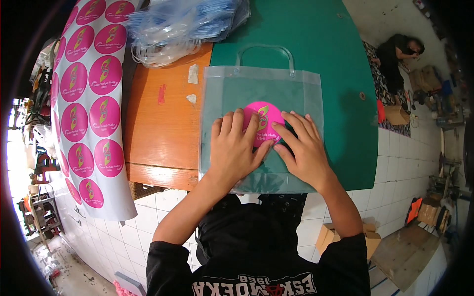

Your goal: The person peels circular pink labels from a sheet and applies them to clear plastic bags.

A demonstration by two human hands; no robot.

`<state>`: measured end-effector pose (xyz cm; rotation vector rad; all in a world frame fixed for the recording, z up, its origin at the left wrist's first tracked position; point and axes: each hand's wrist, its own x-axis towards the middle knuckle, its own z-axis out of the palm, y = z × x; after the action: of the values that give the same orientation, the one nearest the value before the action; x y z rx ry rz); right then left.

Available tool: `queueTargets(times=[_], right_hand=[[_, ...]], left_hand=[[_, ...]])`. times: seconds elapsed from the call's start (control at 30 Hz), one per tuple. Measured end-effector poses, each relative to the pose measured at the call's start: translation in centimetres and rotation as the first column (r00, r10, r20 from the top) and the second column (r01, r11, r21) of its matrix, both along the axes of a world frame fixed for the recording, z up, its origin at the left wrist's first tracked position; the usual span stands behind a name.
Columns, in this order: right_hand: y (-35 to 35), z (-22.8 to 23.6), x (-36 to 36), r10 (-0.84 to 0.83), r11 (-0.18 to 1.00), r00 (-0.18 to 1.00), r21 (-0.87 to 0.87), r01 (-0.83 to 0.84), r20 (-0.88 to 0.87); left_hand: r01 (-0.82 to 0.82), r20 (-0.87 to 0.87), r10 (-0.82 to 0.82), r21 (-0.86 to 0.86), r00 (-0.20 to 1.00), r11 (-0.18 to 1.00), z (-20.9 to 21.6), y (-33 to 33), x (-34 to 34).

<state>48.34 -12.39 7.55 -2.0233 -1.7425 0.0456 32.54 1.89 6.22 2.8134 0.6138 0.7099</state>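
Observation:
A clear plastic handbag (pixel 291 91) lies flat in front of me, its loop handle pointing away. On its middle is a round pink sticker (pixel 264 109) with a yellow-green motif. My left hand (pixel 234 140) rests flat over the sticker's left side, fingers stretched out. From the other side, my right hand (pixel 302 148) lies on the bag with fingers spread, its fingertips touching the sticker's right edge. Both thumbs reach toward each other below the sticker. Parts of the sticker's lower left are hidden under the left hand.
A sheet of round pink stickers (pixel 94 123) hangs over the left edge of the orange wooden table (pixel 158 118). Clear bags (pixel 197 22) are piled at the back. The green tabletop (pixel 340 123) extends right. A person (pixel 397 54) sits on the floor; a cardboard box (pixel 328 234) stands nearby.

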Motion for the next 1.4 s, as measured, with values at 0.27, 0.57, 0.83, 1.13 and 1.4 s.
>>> queueTargets(times=[0.27,0.57,0.83,1.13,1.4], right_hand=[[0.0,-0.1,0.0,-0.003,1.0,1.0,-0.008,0.003,0.0],[0.0,0.2,0.0,-0.028,0.998,0.999,-0.048,0.029,0.014],[-0.5,-0.1,-0.1,-0.082,0.981,0.969,-0.153,0.119,0.232],[-0.7,-0.4,0.0,-0.149,0.987,0.987,-0.046,0.152,0.062],[0.2,0.0,-0.8,-0.158,0.98,0.97,-0.09,0.177,0.185]], left_hand=[[-0.006,-0.017,0.006,-0.003,1.0,1.0,0.1,0.0,0.2],[-0.01,-0.057,0.01,0.004,0.998,1.0,0.0,0.0,0.3],[-0.022,-0.004,0.022,-0.027,1.0,0.999,-0.5,0.0,0.2],[-0.026,0.03,0.027,-0.023,0.999,0.999,-0.8,0.0,0.1],[-0.02,0.013,0.02,-0.052,1.0,0.998,-0.8,0.1,-0.1]])
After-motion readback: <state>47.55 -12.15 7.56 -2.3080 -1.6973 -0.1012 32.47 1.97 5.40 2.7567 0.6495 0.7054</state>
